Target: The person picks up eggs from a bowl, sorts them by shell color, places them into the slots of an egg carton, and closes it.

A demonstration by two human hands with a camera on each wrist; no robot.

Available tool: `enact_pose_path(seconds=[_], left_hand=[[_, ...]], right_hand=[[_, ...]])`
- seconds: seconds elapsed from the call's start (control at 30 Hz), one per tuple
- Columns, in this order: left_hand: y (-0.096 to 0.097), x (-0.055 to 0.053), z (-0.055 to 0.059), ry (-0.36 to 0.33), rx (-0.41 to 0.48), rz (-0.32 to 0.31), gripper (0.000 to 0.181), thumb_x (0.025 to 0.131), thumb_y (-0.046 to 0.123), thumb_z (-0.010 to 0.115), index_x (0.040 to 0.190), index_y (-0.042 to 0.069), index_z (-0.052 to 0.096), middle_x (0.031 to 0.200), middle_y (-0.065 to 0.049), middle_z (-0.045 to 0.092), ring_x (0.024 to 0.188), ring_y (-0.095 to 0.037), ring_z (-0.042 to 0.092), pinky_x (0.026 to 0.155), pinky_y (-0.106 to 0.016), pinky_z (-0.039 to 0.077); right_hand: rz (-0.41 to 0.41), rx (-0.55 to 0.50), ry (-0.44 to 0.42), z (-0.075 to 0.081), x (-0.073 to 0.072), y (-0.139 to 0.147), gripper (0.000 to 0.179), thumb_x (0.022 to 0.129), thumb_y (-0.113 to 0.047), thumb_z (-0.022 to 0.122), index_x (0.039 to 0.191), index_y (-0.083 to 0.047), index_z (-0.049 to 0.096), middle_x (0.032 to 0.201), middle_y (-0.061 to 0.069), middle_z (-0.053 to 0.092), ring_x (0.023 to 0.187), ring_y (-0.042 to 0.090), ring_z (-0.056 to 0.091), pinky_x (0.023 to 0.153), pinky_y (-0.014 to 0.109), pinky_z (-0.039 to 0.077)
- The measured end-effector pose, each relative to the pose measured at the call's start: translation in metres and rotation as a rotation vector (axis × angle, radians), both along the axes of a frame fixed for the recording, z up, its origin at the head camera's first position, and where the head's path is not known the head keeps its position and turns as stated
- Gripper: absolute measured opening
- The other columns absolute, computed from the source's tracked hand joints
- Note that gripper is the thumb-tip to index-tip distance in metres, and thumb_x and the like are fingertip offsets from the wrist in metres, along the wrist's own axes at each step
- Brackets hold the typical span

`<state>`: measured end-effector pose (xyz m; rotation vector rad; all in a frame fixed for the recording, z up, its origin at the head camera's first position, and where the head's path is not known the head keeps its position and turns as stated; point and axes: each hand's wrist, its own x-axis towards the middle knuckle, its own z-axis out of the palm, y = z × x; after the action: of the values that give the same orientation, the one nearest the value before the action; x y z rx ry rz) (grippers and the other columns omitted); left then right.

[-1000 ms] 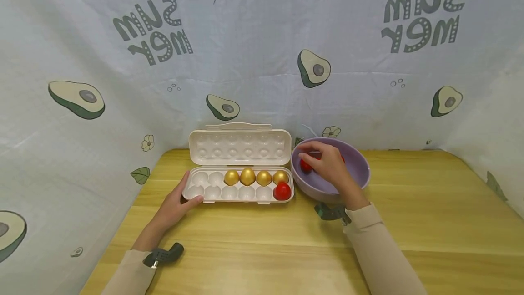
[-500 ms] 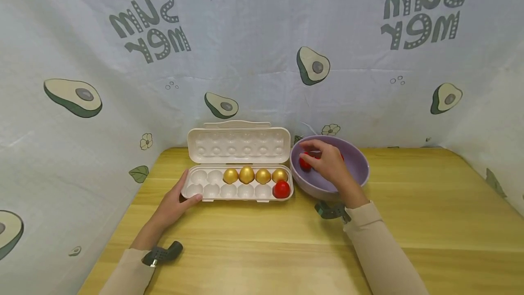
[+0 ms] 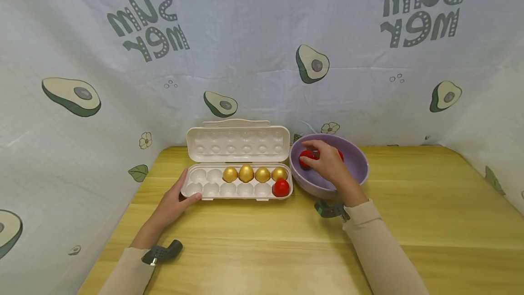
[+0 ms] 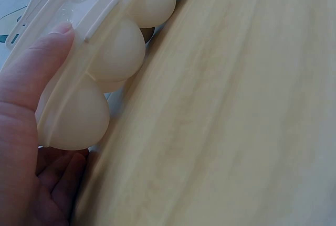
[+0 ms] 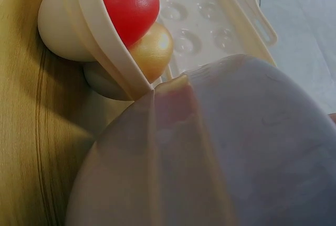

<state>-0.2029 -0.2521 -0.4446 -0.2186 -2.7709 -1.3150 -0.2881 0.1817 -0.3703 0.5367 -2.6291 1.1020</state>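
The left hand point(image 3: 173, 204) grips the left end of an egg carton point(image 3: 210, 190); in the left wrist view its thumb point(image 4: 47, 58) lies on the rim and the fingers are tucked beneath. Several gold eggs point(image 3: 246, 173) fill the right part of the back row. One red egg point(image 3: 280, 188) sits in the front right cup. The right hand point(image 3: 327, 163) is inside a purple bowl point(image 3: 356, 167), thumb and fingers around a red egg point(image 3: 305, 164); I cannot tell whether they pinch it. In the right wrist view the bowl wall point(image 5: 252, 147) hides this hand.
The carton's raised lid point(image 3: 239, 144) leans back near a printed cloth curtain point(image 3: 262, 58). Another red egg point(image 3: 340, 155) shows in the bowl beside the right hand. Carton and bowl stand close together on a wooden table point(image 3: 262, 249).
The head view has tilted slightly, shifting everything a little up. Both hands stay nearly in place; the right fingertips have moved slightly to the right over the red egg in the bowl.
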Motion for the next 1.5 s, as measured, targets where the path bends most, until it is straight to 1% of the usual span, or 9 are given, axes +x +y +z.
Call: enact_pose_path(seconds=[0.13,0.37,0.63,0.87,1.13,1.3,1.5], left_hand=[[-0.0001,-0.0001,-0.0005,-0.001,0.0,-0.001,0.095,0.089,0.04,0.068,0.156,0.01,0.008,0.158,-0.02,0.017,0.143,-0.04,0.019,0.113,-0.058,0.019],[-0.0007,-0.0001,-0.0015,-0.007,0.002,-0.003,0.095,0.089,0.04,0.068,0.156,0.011,0.007,0.158,-0.02,0.017,0.143,-0.04,0.018,0.113,-0.058,0.019],[-0.0005,0.0,-0.0007,-0.009,-0.001,-0.001,0.095,0.089,0.041,0.068,0.156,0.011,0.008,0.158,-0.019,0.017,0.143,-0.039,0.018,0.113,-0.058,0.019],[0.0,-0.0003,0.0013,-0.012,-0.001,-0.001,0.095,0.089,0.041,0.068,0.156,0.011,0.008,0.158,-0.019,0.016,0.143,-0.04,0.018,0.113,-0.058,0.018],[-0.0005,-0.0012,0.0007,-0.015,-0.005,-0.001,0.095,0.089,0.041,0.067,0.156,0.012,0.007,0.158,-0.019,0.016,0.143,-0.04,0.018,0.113,-0.059,0.018],[-0.0005,-0.001,0.0008,-0.015,-0.003,0.002,0.095,0.089,0.04,0.068,0.156,0.012,0.008,0.158,-0.019,0.017,0.143,-0.04,0.018,0.113,-0.059,0.018],[0.0,-0.0005,0.0016,-0.02,-0.004,0.004,0.095,0.089,0.041,0.068,0.156,0.012,0.008,0.158,-0.019,0.017,0.143,-0.04,0.018,0.113,-0.059,0.018]], right_hand=[[-0.013,0.026,-0.032,-0.0013,-0.0006,0.0009,0.046,0.084,-0.011,0.075,0.125,0.0,0.061,0.123,0.02,0.061,0.108,0.036,0.057,0.096,0.049,0.048],[-0.01,0.055,-0.073,-0.0012,-0.0005,0.0021,0.049,0.084,-0.013,0.074,0.128,0.003,0.057,0.126,0.022,0.059,0.11,0.036,0.055,0.098,0.049,0.045],[-0.009,0.075,-0.096,-0.0024,-0.0003,0.0026,0.052,0.085,-0.014,0.074,0.129,0.006,0.055,0.127,0.024,0.057,0.112,0.037,0.054,0.101,0.05,0.043],[-0.007,0.097,-0.098,-0.0032,-0.0019,0.003,0.053,0.085,-0.014,0.075,0.129,0.007,0.055,0.125,0.025,0.058,0.11,0.037,0.056,0.1,0.05,0.044],[-0.012,0.104,-0.151,-0.0022,-0.002,0.002,0.054,0.085,-0.016,0.074,0.13,0.008,0.054,0.125,0.026,0.058,0.11,0.038,0.056,0.099,0.051,0.045],[-0.014,0.112,-0.186,-0.0013,-0.002,0.0016,0.053,0.086,-0.016,0.074,0.13,0.006,0.055,0.123,0.024,0.06,0.108,0.037,0.058,0.097,0.049,0.047],[-0.007,0.105,-0.242,-0.0016,-0.0021,0.0008,0.052,0.087,-0.016,0.073,0.131,0.004,0.055,0.124,0.023,0.06,0.111,0.037,0.058,0.096,0.048,0.048]])
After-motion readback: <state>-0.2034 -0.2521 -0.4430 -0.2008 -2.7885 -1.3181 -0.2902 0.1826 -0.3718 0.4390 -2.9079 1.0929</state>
